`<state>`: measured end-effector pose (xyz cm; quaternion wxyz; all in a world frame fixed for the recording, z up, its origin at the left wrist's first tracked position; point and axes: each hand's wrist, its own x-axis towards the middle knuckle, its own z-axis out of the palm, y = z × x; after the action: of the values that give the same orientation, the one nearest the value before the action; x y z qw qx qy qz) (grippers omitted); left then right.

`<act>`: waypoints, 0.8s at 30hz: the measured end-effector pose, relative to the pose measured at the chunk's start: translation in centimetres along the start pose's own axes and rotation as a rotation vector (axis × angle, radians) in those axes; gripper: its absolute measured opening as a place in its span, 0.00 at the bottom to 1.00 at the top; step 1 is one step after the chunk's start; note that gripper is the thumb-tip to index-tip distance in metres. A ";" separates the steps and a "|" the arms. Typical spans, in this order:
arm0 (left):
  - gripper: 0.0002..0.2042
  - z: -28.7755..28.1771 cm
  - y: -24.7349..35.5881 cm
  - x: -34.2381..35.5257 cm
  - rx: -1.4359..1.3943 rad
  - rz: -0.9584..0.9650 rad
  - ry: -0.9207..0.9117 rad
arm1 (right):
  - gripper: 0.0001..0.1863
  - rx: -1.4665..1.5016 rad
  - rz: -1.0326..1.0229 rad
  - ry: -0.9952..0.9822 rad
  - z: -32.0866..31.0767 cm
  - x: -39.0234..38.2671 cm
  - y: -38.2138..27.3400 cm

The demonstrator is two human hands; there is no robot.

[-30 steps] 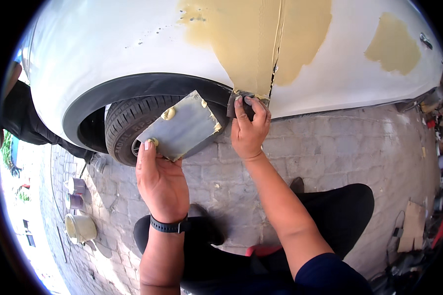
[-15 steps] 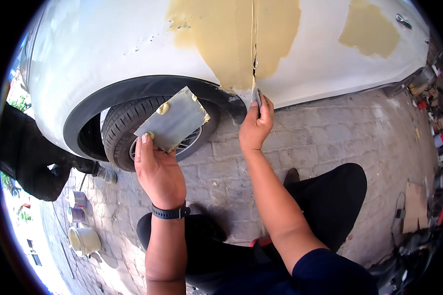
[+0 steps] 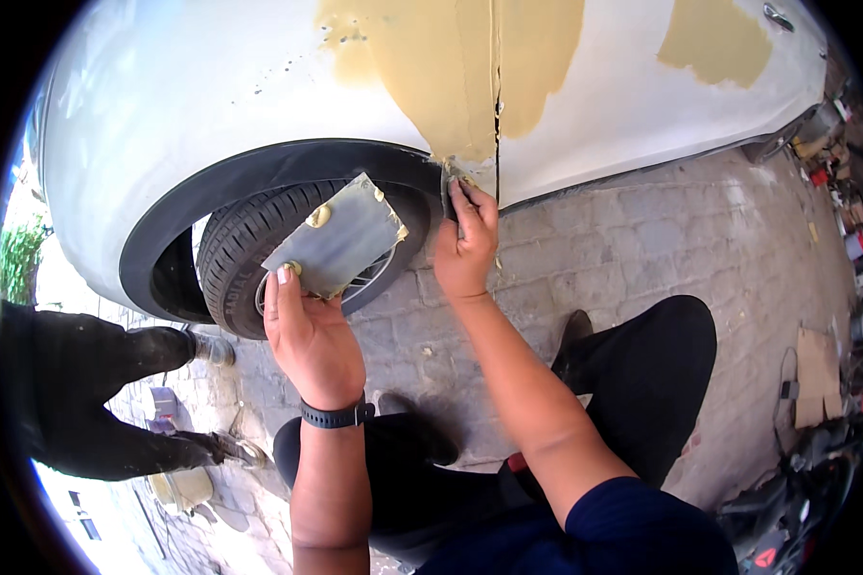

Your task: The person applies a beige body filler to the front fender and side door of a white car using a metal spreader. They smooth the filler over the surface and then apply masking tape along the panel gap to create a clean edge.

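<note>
A dark, flat spreader (image 3: 447,189) is pinched between the thumb and fingers of the right hand (image 3: 467,240), its upper edge at the bottom of a tan filler patch (image 3: 441,86) on the white car body (image 3: 288,105), where the panel meets the rear end of the black wheel-arch trim (image 3: 177,216). Whether it presses on the surface I cannot tell. Just right of it runs the dark gap (image 3: 498,125) between two panels, tan on both sides. The left hand (image 3: 316,345) grips a grey plate (image 3: 340,240) by its lower left corner, thumb on top; the plate is tilted in front of the tyre (image 3: 235,254), its right edge crusted with filler, one thick dab (image 3: 318,216) near the upper left edge and another by the thumb. A narrow space parts the plate from the spreader. Right of the right hand, below the car's lower edge, bare paving (image 3: 633,259) lies open; on the lower right it is bounded by the person's bent knee. To the left, beyond a co-worker's dark trouser legs (image 3: 96,383), are a pale bucket (image 3: 184,489), partly hidden, and a can (image 3: 161,404); their contents cannot be made out
</note>
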<state>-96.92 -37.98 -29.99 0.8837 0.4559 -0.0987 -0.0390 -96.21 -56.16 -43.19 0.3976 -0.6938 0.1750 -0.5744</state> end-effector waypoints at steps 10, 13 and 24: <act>0.12 0.1 -0.3 0.8 -0.036 0.019 0.011 | 0.25 0.005 -0.035 0.098 -0.2 3.4 -2.2; 0.11 -0.3 -0.3 0.7 -0.022 0.028 -0.008 | 0.26 -0.034 -0.125 -0.008 0.4 2.4 -2.7; 0.13 -0.8 0.2 2.0 0.208 -0.156 -0.267 | 0.14 0.397 0.276 -0.367 -7.1 4.8 -3.0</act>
<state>-94.79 -37.55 -29.97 0.8052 0.5419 -0.1827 -0.1573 -102.16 -60.09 -37.62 0.6247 -0.6645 0.0772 -0.4028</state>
